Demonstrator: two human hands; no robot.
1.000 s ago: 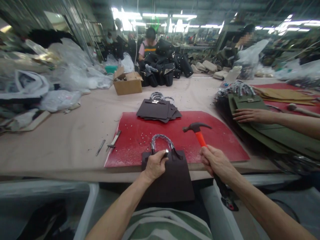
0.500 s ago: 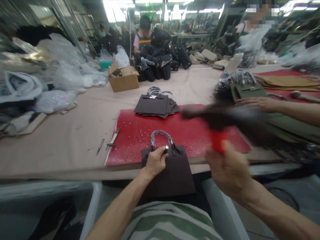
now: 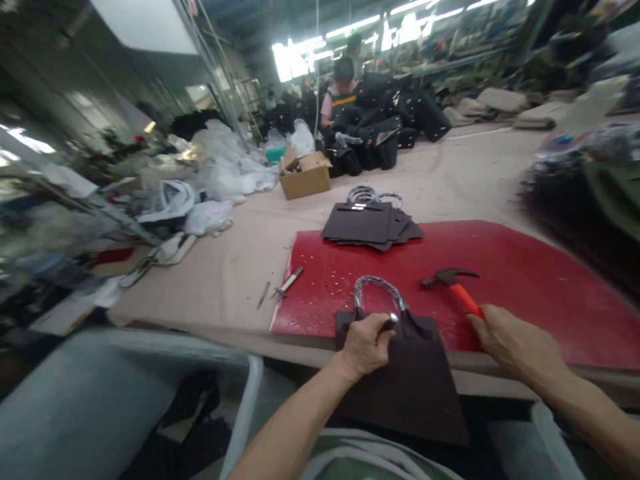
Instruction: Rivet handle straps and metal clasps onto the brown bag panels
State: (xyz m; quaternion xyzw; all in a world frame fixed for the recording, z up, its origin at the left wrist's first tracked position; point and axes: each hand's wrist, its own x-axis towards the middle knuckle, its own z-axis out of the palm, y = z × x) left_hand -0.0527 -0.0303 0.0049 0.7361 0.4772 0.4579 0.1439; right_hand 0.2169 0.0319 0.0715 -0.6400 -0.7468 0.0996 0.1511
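A dark brown bag panel (image 3: 405, 380) with a plastic-wrapped handle (image 3: 377, 281) lies over the table's front edge, partly on a red mat (image 3: 530, 287). My left hand (image 3: 367, 343) is closed at the panel's top, pinching a small tool with a shiny metal end (image 3: 393, 319). To the right, my right hand (image 3: 515, 340) grips the red handle of a claw hammer (image 3: 465, 298), whose dark head is low over the mat. Similar dark panels with wrapped handles (image 3: 363, 223) are stacked at the mat's back edge.
Two slim metal tools (image 3: 289, 282) (image 3: 263, 295) and scattered small bits lie at the left. Behind are a cardboard box (image 3: 306, 183), black bags (image 3: 375, 133) and a person (image 3: 343, 90). Plastic-wrapped items (image 3: 215, 167) are piled back left; a bin (image 3: 255, 380) stands front left.
The hammer has come down from its raised, blurred position to low over the mat. The view has turned left. The other person's arm at the right is out of view.
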